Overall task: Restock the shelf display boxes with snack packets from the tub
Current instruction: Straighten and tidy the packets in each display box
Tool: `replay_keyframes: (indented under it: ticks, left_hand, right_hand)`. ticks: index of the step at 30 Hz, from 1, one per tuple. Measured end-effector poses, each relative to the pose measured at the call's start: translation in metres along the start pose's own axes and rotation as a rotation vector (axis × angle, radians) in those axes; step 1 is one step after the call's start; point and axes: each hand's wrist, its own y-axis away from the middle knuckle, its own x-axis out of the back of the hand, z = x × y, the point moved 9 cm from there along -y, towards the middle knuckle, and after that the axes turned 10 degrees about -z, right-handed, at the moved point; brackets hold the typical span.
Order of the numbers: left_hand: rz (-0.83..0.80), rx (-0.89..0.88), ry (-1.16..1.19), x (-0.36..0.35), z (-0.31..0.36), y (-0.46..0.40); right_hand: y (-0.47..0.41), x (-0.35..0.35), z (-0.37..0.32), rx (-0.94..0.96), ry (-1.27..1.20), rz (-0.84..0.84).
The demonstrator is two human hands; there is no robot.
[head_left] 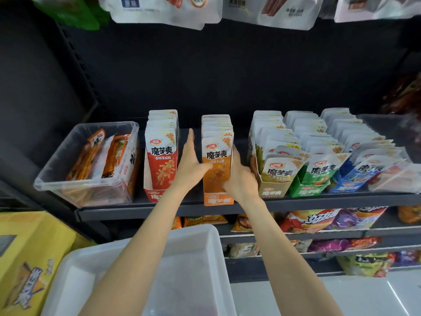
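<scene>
An orange display box [218, 198] full of upright orange snack packets [216, 156] stands mid-shelf, its front poking past the shelf edge. My left hand [190, 163] lies flat against the box's left side, fingers straight and pointing back, thumb on the front packet. My right hand [239, 176] holds the box's right side, fingers curled round the front corner. A red display box [157, 192] of red packets [161, 160] stands just left. A translucent white tub [200, 238] sits below my forearms; I see no packets in it.
A clear bin [86, 183] of orange sticks sits at the shelf's left end. Tan [274, 190], green [307, 190] and blue [346, 185] display boxes stand to the right, packets leaning forward. A yellow carton [29, 254] is at lower left. Bags hang above; chip bags fill lower shelves.
</scene>
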Motion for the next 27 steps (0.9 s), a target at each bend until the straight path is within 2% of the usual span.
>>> replay_keyframes:
  ticks: [2,4,8,12,15,17,20,27]
  left_hand:
    - [-0.025,-0.017,-0.028,-0.002,0.000,0.000]
    - [-0.040,-0.059,-0.059,-0.006,0.007,-0.002]
    - [-0.088,-0.107,-0.036,-0.017,0.015,-0.013]
    - [0.054,-0.140,0.032,-0.007,0.014,-0.018]
    - [0.163,-0.203,-0.013,0.008,0.028,-0.022]
    - [0.137,-0.230,-0.047,0.013,0.041,-0.034]
    - [0.076,-0.167,0.025,0.018,0.046,-0.056]
    - [0.191,-0.212,-0.080,0.017,0.051,-0.072]
  right_hand:
    - [0.001,0.006,-0.004,-0.013,0.080,0.037]
    - [0.002,0.010,-0.010,0.032,0.058,0.086]
    - [-0.011,0.023,-0.022,0.188,-0.224,0.120]
    - [-0.020,0.032,-0.028,0.231,-0.224,0.118]
    - [-0.019,0.024,-0.025,0.213,-0.271,0.082]
    - [-0.020,0.020,-0.020,0.187,-0.321,0.052]
    - [-0.022,0.017,-0.018,0.165,-0.350,0.022]
    - [-0.024,0.020,-0.017,0.145,-0.321,0.090]
